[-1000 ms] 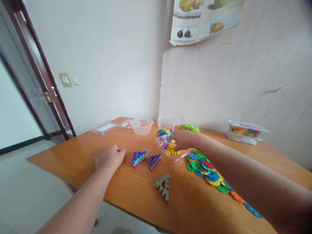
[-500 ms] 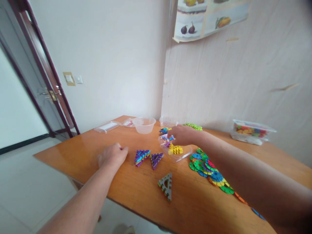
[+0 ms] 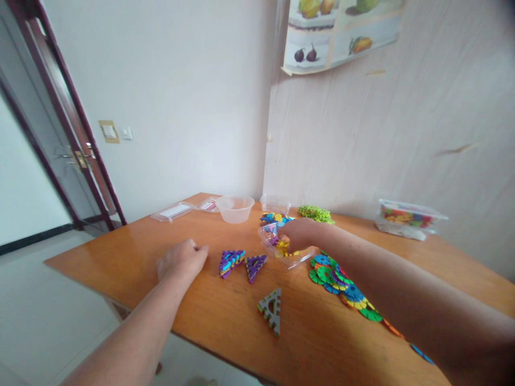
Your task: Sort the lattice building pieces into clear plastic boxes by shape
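Note:
My left hand (image 3: pixel 183 260) rests on the table with its fingers curled in, and nothing shows in it. Just right of it is a stack of purple and blue triangular building pieces (image 3: pixel 232 262). A smaller purple triangle stack (image 3: pixel 255 267) lies beside that. Nearer to me is a grey triangular piece (image 3: pixel 275 311) with notched edges. My right hand (image 3: pixel 300 233) reaches into a clear plastic tray (image 3: pixel 295 262), fingers bent down around yellow toothed pieces (image 3: pixel 282 247). Its fingertips are partly hidden. Purple pieces (image 3: pixel 273 241) also lie in the tray.
Colourful notched discs (image 3: pixel 354 292) spread under my right forearm. Behind the tray are blue and yellow pieces (image 3: pixel 273 217) and a green heap (image 3: pixel 315 214). A clear bowl (image 3: pixel 235 209), flat lids (image 3: pixel 174 211) and a filled plastic box (image 3: pixel 410 217) stand toward the wall.
My right hand has come down lower into the tray, onto the yellow pieces, and now covers part of them. My left hand stays in place, and the view has shifted slightly.

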### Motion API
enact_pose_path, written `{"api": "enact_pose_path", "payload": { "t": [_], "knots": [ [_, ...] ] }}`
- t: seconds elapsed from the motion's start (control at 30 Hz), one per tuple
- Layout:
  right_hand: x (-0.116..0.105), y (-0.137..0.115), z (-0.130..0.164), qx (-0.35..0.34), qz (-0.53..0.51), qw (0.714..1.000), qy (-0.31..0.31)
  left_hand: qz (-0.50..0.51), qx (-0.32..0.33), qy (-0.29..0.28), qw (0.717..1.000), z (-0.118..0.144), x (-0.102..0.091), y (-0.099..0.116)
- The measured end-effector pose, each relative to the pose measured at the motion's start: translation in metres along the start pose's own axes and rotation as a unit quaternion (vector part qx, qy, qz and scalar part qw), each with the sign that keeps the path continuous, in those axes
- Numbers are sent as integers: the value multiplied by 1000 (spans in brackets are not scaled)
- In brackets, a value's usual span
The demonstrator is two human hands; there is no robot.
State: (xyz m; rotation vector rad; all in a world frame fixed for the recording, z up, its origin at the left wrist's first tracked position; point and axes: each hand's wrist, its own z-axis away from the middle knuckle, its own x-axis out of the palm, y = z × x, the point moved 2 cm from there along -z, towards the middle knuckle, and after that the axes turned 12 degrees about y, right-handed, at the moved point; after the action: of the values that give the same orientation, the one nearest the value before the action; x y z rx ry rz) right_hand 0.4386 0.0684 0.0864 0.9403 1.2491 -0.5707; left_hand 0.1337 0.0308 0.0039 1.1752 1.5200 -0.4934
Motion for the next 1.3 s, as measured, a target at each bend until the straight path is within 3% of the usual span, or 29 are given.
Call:
{"api": "enact_pose_path", "payload": {
  "t": [0.67,0.77,0.87,1.03,1.2,1.3],
  "knots": [
    [2,3,1,-11,-19,1000,-12,-8,-1,-5,1000,1,-3,2],
    [-3,8,2,-7,-49,999,6,-6,0,-4,1000,0,-2,2],
    [-17,8,3,5,-64,995,71,-5,-2,-1,1000,-1,-1,2],
    [-37,-17,0,-40,-104,979,168,-2,-6,-3,1000,2,-3,2],
    [-35,-58,-10,-161,-121,965,170,2,-7,5,1000,4,-4,2],
    [-34,-79,-16,-197,-105,962,155,7,-3,10,1000,3,-2,1]
  ]
}}
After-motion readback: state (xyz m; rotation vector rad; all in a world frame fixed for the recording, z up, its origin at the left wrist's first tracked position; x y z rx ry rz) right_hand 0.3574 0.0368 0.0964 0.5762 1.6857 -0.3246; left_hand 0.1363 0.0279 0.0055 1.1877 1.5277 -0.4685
